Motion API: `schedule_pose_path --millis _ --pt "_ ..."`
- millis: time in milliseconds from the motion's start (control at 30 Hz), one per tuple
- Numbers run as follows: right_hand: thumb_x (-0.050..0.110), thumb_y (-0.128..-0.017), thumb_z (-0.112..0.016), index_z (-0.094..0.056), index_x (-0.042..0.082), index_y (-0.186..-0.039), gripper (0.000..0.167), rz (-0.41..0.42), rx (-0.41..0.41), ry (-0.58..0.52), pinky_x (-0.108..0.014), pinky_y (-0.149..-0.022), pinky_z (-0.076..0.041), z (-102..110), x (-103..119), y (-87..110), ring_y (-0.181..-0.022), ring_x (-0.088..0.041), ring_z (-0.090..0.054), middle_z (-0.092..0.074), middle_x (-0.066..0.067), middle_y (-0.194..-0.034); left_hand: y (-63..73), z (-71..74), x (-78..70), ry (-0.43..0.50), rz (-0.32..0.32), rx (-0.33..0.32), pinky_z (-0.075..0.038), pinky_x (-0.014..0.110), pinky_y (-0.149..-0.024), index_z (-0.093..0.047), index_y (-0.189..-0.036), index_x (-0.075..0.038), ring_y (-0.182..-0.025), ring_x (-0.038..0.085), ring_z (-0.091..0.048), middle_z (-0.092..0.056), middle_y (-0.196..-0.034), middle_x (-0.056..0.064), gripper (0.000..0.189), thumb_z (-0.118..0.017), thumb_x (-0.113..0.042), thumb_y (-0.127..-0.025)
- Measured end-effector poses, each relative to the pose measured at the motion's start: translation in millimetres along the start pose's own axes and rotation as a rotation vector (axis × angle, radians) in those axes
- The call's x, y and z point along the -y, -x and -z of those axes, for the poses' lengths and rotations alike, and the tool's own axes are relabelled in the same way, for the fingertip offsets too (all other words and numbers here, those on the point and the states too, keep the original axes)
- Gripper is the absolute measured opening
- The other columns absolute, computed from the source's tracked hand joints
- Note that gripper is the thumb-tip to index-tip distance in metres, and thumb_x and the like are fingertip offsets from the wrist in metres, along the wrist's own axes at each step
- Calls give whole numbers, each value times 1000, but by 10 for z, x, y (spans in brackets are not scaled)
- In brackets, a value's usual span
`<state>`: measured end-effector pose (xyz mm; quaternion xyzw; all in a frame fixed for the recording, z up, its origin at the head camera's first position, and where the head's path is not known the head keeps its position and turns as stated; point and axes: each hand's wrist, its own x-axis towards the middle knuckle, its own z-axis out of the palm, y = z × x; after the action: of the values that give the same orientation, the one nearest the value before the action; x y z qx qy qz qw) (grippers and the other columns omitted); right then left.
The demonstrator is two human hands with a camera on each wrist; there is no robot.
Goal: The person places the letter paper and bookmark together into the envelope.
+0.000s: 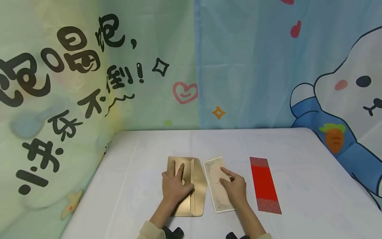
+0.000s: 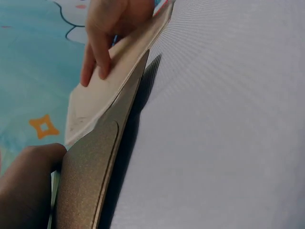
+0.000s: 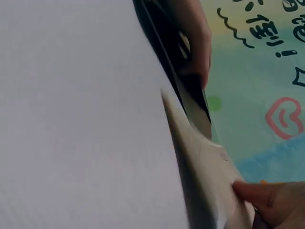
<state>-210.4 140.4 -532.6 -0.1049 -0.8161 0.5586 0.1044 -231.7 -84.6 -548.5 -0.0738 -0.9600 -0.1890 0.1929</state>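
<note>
Left hand [image 1: 174,186] flat on gold envelope [image 1: 195,199], fingers straight and spread, pressing it down near the flap fold at table [image 1: 298,159] centre. Right hand [image 1: 235,186] on cream card [image 1: 215,186] just beside envelope, fingertips [image 1: 225,171] laid on its upper half, thumb seeming to pinch the near edge; from wrist view, card edge lifted slightly off the cloth. Red strip [image 1: 265,186] lying apart to the right, untouched. For a clean job, probably best: keep envelope pinned firmly so it cannot skid, raise card by one long edge without bending it, hold it parallel to envelope mouth, slide level rather than forcing a corner. Risk: creased card if gripped too hard, or envelope shifting under light pressure.
</note>
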Motion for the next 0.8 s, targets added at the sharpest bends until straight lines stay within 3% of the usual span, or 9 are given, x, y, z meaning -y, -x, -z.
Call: schedule_pose_path --millis 133,300,467,800 --pt "11 -79 -70 -58 13 -127 50 -96 106 -120 -25 -77 -44 79 76 -30 -100 -23 -48 -50 -14 -132 -2 -5 4 3 -6 -11 -39 38 -62 -54 -131 -17 -84 39 -45 -34 -142 16 80 -63 -50 -58" --pt "5 -77 -71 -46 9 -137 65 -113 251 -306 -23 -77 -48 15 116 -47 -115 -24 -51 -46 -13 -135 -1 -6 3 -7 -2 -10 -39 38 -62 -55 -130 -17 -85 39 -45 -35 -142 16 80 -64 -51 -58" --pt "-4 -74 -70 -38 7 -141 75 -57 352 -310 -23 -76 -48 -98 80 -35 -115 -28 -51 -48 -20 -130 2 -4 -7 -28 -4 8 -41 39 -65 -54 -131 -17 -88 40 -46 -33 -142 16 81 -63 -54 -59" --pt "-10 -72 -69 -34 4 -142 80 -55 457 -286 -34 -67 -52 -195 81 31 -99 -32 -61 -50 -27 -124 11 -6 19 -62 -18 21 -39 42 -72 -52 -132 -16 -91 41 -47 -31 -143 17 81 -61 -55 -62"
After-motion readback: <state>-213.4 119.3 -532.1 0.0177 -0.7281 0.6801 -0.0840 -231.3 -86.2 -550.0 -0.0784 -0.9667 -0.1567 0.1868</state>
